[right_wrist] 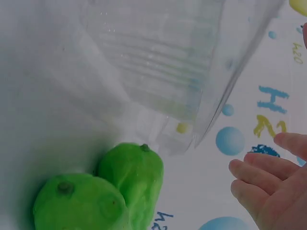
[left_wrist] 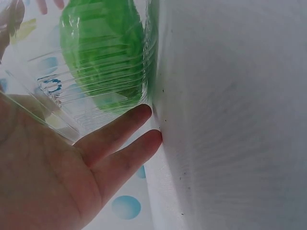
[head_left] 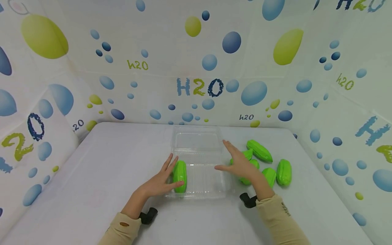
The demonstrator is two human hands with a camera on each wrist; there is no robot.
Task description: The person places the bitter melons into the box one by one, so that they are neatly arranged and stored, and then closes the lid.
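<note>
A clear plastic clamshell container [head_left: 203, 177] lies open on the table, its lid [head_left: 198, 140] folded back to the far side. Inside, along the left wall, lies one glossy green, ribbed, elongated vegetable [head_left: 180, 175]. My left hand [head_left: 159, 182] is at the container's left side, fingers extended and thumb overlapping the vegetable. In the left wrist view, two fingertips [left_wrist: 144, 112] come down to the table beside the container wall. To the right of the container hovers my right hand [head_left: 242, 165], fingers spread and holding nothing. It partly hides the green vegetables behind it.
Several more green vegetables [head_left: 284, 173] lie loose on the right of the white table [head_left: 107, 170], two of them [right_wrist: 132, 177] near the container in the right wrist view. Behind the table hangs a patterned curtain [head_left: 165, 37] with blue and yellow-green drops.
</note>
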